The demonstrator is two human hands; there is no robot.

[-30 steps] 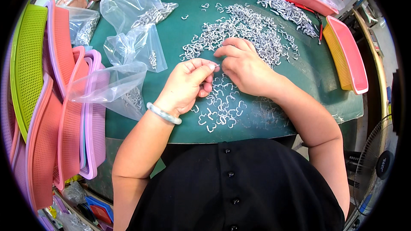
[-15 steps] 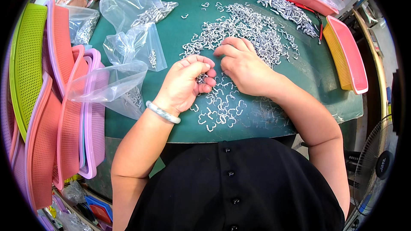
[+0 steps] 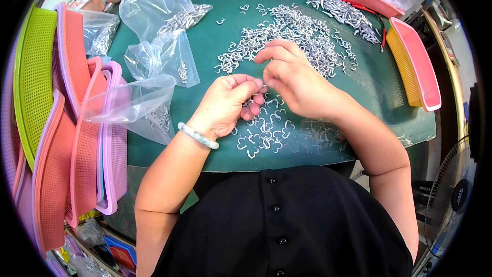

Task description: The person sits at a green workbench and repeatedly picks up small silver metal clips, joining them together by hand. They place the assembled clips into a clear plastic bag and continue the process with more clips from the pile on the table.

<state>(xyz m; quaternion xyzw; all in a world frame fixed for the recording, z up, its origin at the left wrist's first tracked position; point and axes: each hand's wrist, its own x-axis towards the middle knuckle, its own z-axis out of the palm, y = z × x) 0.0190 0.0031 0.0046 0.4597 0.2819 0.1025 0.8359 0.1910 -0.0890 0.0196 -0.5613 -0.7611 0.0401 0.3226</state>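
My left hand [image 3: 225, 101], with a pale bangle [image 3: 198, 135] at the wrist, is closed over several small curved silver metal pieces [image 3: 248, 103]. Its thumb and index finger meet the fingertips of my right hand [image 3: 300, 82], which pinches at a tiny silver piece [image 3: 265, 86] between the two hands; its exact shape is mostly hidden. Below the hands, a loose spread of curved metal hooks [image 3: 267, 132] lies on the green tabletop [image 3: 215, 159]. Just beyond them is a large heap of similar silver hooks [image 3: 302, 33].
Clear plastic bags [image 3: 154, 92] holding metal parts lie to the left, beside stacked perforated baskets [image 3: 82, 138]. At the far right are a pile of longer grey metal pieces [image 3: 348, 15], red-handled pliers [image 3: 382, 33] and a pink-and-yellow basket [image 3: 417, 66]. A fan [image 3: 451, 195] stands lower right.
My left hand has shifted slightly right and nearer to me, its thumb now reaching the right fingertips. The right hand has turned a little, and a small piece shows between them.
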